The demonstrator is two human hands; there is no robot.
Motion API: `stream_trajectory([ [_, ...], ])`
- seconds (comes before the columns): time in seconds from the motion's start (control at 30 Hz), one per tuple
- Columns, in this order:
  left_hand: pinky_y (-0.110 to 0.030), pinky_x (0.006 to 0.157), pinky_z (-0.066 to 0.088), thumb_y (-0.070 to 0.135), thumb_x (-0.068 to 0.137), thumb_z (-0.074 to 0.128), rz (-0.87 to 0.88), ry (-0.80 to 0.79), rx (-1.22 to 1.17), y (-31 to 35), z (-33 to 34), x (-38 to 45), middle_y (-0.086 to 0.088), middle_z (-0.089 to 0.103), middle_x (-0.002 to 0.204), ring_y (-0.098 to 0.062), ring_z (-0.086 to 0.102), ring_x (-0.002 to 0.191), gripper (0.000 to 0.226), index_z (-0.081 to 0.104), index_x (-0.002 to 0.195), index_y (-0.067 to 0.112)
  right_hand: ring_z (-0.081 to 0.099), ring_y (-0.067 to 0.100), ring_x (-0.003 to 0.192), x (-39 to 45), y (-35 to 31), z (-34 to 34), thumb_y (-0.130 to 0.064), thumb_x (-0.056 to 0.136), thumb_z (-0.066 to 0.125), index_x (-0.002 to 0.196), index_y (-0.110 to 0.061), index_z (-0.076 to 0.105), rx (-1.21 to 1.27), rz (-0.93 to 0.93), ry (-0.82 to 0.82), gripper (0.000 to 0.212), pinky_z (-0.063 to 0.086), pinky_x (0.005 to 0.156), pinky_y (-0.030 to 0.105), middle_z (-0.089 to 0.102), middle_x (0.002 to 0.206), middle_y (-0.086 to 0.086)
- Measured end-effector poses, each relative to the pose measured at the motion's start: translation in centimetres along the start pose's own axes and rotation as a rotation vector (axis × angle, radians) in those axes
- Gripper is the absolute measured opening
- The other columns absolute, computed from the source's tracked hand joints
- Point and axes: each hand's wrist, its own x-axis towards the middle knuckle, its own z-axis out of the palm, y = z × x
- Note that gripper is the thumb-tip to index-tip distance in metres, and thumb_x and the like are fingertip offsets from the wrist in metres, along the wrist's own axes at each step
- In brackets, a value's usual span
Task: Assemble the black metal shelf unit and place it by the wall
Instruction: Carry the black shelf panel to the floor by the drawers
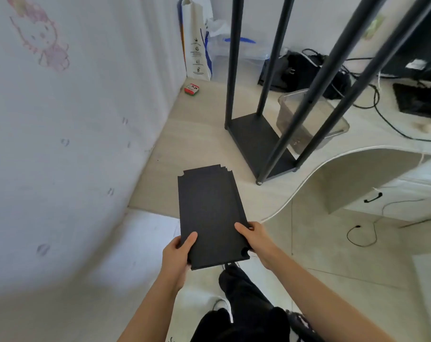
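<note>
A stack of black metal shelf panels [210,211] with notched corners is held flat in front of me, above the floor. My left hand [178,253] grips its near left edge, thumb on top. My right hand [255,236] grips the near right edge, thumb lying across the top panel. Further off on the pale floor stands the black shelf frame [256,141]: a bottom shelf with tall black poles [234,58] rising out of the view.
A white wall [73,144] with a cartoon drawing runs along the left. A clear plastic box [333,124], a paper bag [196,45], black cables [360,236] and a small red-green box [191,89] lie on the floor. A white curved desk edge [333,164] is at right.
</note>
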Motion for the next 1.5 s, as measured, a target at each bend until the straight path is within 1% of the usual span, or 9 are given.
stream_trajectory([
  [0.1,-0.036,0.074,0.061,0.025,0.094,0.07,-0.003,-0.038,0.068,-1.8,-0.2,-1.3,-0.005,0.073,0.112,-0.026,0.069,0.103,0.025,0.065,0.114,0.011,0.065,0.015,0.099,-2.7,2.8,-0.9,-0.031,0.098,0.06,0.129,-0.005,0.051,0.022,-0.023,0.05,0.042,0.055,0.073,0.022,0.065,0.116,0.005],
  [0.2,-0.047,0.091,0.059,0.026,0.094,0.069,-0.017,-0.083,0.164,-3.9,0.0,-2.6,-0.006,0.072,0.114,-0.028,0.068,0.107,0.021,0.064,0.112,0.016,0.062,0.021,0.109,-5.3,5.3,-2.2,-0.033,0.099,0.057,0.132,-0.007,0.046,0.018,-0.006,0.098,0.044,0.054,0.096,0.038,0.061,0.123,0.006],
  [0.3,-0.053,0.095,0.056,0.028,0.094,0.07,-0.028,-0.149,0.244,-5.7,0.7,-3.8,-0.004,0.073,0.112,-0.028,0.068,0.107,0.017,0.065,0.109,0.02,0.061,0.023,0.113,-7.4,7.9,-3.9,-0.035,0.098,0.059,0.132,-0.009,0.044,0.073,0.005,0.152,0.045,0.051,0.101,0.041,0.06,0.125,0.007],
  [0.5,-0.036,0.081,0.062,0.031,0.092,0.072,0.049,-0.291,0.453,-8.2,3.9,-4.5,0.002,0.074,0.106,-0.02,0.07,0.101,0.018,0.067,0.107,0.022,0.068,0.015,0.098,-10.0,12.7,-8.0,-0.035,0.096,0.063,0.124,-0.013,0.05,0.208,0.007,0.26,0.038,0.057,0.078,0.023,0.066,0.112,0.001],
  [0.7,-0.042,0.082,0.063,0.03,0.09,0.074,0.088,-0.461,0.671,-10.7,10.0,-5.5,0.008,0.076,0.095,-0.017,0.073,0.092,0.013,0.07,0.099,0.021,0.072,0.005,0.081,-12.9,18.1,-12.7,-0.033,0.096,0.062,0.114,-0.018,0.055,0.399,0.042,0.404,0.025,0.054,0.063,0.015,0.07,0.105,-0.003],
  [0.93,-0.022,0.067,0.058,0.027,0.088,0.077,0.124,-0.609,0.767,-15.9,19.9,-9.2,0.011,0.077,0.093,-0.013,0.073,0.091,0.017,0.068,0.102,0.022,0.065,0.004,0.09,-16.2,23.5,-19.8,-0.032,0.1,0.055,0.13,-0.017,0.044,0.454,0.038,0.62,0.035,0.046,0.054,0.01,0.063,0.11,-0.007],
  [1.13,-0.021,0.065,0.059,0.028,0.086,0.08,0.121,-0.713,0.814,-22.5,30.1,-14.5,0.006,0.074,0.109,-0.006,0.072,0.096,0.057,0.049,0.131,0.042,0.057,0.023,0.117,-18.9,28.8,-30.1,-0.03,0.102,0.051,0.147,-0.026,0.029,0.404,0.013,0.757,0.051,0.049,0.098,0.043,0.057,0.132,0.002],
  [1.3,-0.029,0.074,0.062,0.031,0.086,0.078,0.152,-0.769,0.874,-26.0,35.4,-16.4,0.005,0.07,0.119,-0.014,0.069,0.107,0.058,0.047,0.128,0.057,0.045,0.013,0.124,-19.7,31.4,-35.4,-0.028,0.101,0.052,0.147,-0.026,0.034,0.336,-0.005,0.814,0.049,0.037,0.1,0.028,0.048,0.134,-0.007],
  [1.5,-0.022,0.066,0.059,0.023,0.088,0.078,0.136,-0.836,0.967,-31.5,44.3,-18.1,0.003,0.072,0.113,-0.008,0.072,0.094,0.063,0.047,0.14,0.041,0.035,0.0,0.124,-20.2,35.8,-43.2,-0.027,0.101,0.052,0.15,-0.028,0.031,0.31,0.027,0.864,0.053,0.025,0.103,0.017,0.037,0.144,-0.003],
])
